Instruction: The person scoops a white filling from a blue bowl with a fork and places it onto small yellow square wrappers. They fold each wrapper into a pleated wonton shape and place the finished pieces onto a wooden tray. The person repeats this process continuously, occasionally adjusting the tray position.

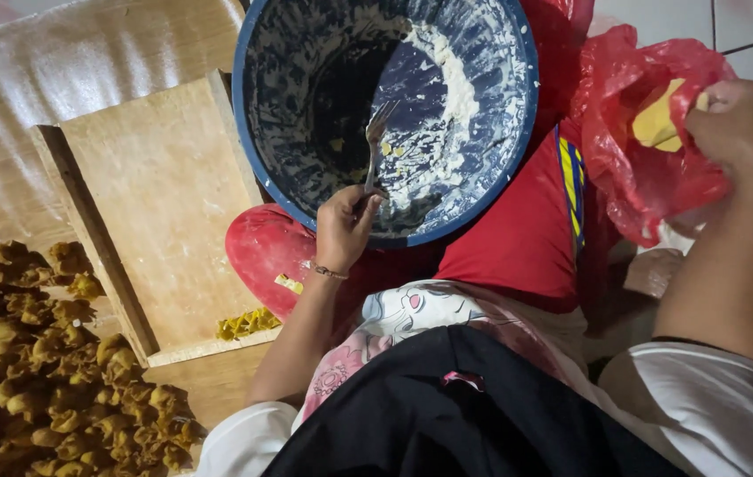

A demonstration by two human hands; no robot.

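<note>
On the floor before the seated person, a sheet of clear plastic (59, 79) covers the ground at the left, creased and shiny. Blue mixing bowl (301, 132) next in size, propped against a red-clad knee rather than set flat, its inside smeared white with paste, a thin patch of filling left near the bottom. Judgement: tilted like that, the bowl could slide or roll off the knee if the fork presses hard on the near wall. Wooden board (165, 212), bare, just left of the bowl, its right edge close to the rim. Heap of folded yellow dumplings (50, 371) at lower left on the plastic; a few more lie by the board's lower right corner (248, 323). A slipping bowl would likely land on the board or the near dumplings and crush them. Red plastic bag (637, 150) at right, bunched. Right hand (738, 119) is clenched around the bag's mouth and a stack of yellow wrappers (655, 124) showing through it; a one-handed pull may tear the thin film or drag out several sheets at once. Left hand (344, 228) closed on the handle of a metal fork (375, 146), tines resting in the paste; a greasy handle could turn in the grip
</note>
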